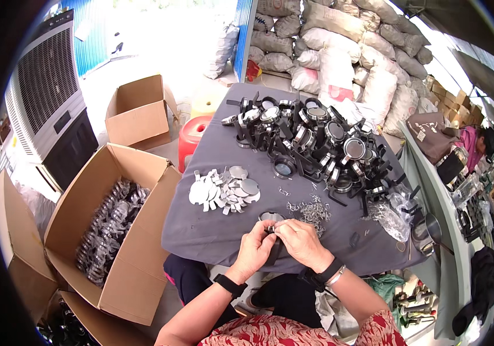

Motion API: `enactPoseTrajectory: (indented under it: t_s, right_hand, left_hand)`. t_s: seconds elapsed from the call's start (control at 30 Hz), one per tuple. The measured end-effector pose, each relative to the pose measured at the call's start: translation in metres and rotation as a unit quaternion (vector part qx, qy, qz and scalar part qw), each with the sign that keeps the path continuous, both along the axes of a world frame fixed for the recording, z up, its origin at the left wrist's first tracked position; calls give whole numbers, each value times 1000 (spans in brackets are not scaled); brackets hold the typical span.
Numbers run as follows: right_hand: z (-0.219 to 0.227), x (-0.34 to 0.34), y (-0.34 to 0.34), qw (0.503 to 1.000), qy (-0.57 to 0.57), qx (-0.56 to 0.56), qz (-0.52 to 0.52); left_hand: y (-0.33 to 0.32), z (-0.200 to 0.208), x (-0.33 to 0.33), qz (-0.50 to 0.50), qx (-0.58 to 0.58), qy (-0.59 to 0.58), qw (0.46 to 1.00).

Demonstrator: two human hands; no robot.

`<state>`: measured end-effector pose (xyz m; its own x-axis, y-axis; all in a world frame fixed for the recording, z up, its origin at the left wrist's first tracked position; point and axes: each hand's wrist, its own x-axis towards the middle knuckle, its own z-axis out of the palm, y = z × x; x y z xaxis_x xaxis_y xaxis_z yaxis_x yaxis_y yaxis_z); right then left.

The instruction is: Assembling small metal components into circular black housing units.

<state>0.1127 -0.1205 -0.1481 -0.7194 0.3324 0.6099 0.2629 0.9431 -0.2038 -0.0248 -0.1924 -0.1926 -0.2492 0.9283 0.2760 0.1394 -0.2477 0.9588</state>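
At the near edge of the grey cloth-covered table, my left hand (253, 249) and my right hand (303, 244) meet over a wristwatch (271, 216) with a round case and dark strap. The fingers of both hands are pinched together at its strap end, and the exact grip is partly hidden by them. Just beyond my right hand lies a heap of small wire-like metal pieces (315, 212). To the left of it is a pile of flat silver discs with tabs (224, 190). Many watches with black straps (322, 135) are heaped across the far side of the table.
An open cardboard box (134, 242) of plastic-wrapped items stands at the left, with another box (137, 118) behind it. A red stool (194, 135) sits beside the table. Clear plastic bags (394, 216) and a metal cup (426, 230) are at the right edge. Stacked sacks (339, 57) line the back.
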Motion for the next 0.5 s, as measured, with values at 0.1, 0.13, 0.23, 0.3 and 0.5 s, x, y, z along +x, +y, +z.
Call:
enactPoseTrajectory:
  t_s: [0.1, 0.13, 0.23, 0.3, 0.5]
  right_hand:
    - [14, -1, 19, 968, -12, -249, 35]
    - [19, -5, 27, 955, 14, -297, -6]
    - [18, -17, 71, 961, -23, -243, -129]
    - [13, -25, 95, 970, -66, -173, -157]
    - [-10, -45, 134, 958, -264, -17, -110]
  left_hand:
    - [-4, 4, -4, 39, -8, 5, 999]
    - [-5, 5, -3, 44, -17, 4, 999]
    - [-3, -1, 0, 59, 6, 20, 998]
    - [-2, 2, 3, 52, -9, 10, 999]
    - [-1, 2, 7, 56, 4, -2, 998]
